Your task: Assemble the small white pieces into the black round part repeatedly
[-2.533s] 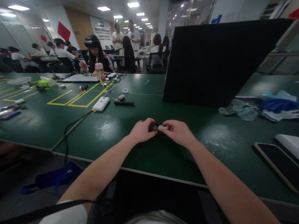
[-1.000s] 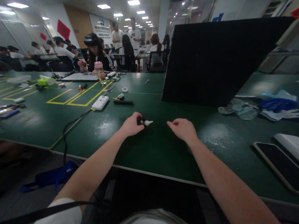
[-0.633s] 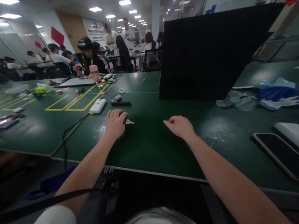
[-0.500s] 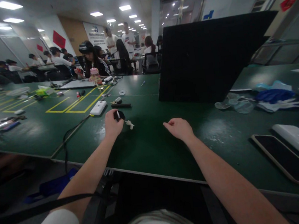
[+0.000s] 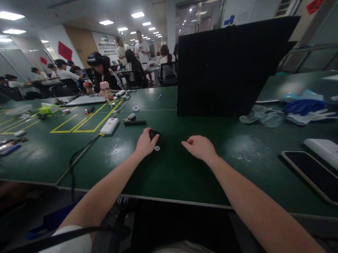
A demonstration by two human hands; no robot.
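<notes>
My left hand [image 5: 146, 142] is closed around a small black object [image 5: 154, 134], mostly covered by the fingers; its kind cannot be made out. Just below the fingertips shows a small whitish round piece [image 5: 157, 148] with a dark centre; whether it hangs from the black object or lies on the table is unclear. To the right, my right hand [image 5: 200, 149] hovers low over the green table [image 5: 174, 178], thumb and fingers pressed together. What those fingers hold, if anything, is hidden. The two hands are apart.
Beyond my left hand lie a black bar [image 5: 135, 123] and a white power bank [image 5: 109, 126] with a cable. A large black panel [image 5: 229, 68] stands ahead. On the right are a phone [image 5: 322, 179], another white device [image 5: 337, 157] and blue gloves [image 5: 306, 106]. People sit farther back.
My left hand has moved right, closer to my right hand, with the black object. The pale piece that dangled beside it now shows as a small disc below the fingers. My right hand has barely moved.
</notes>
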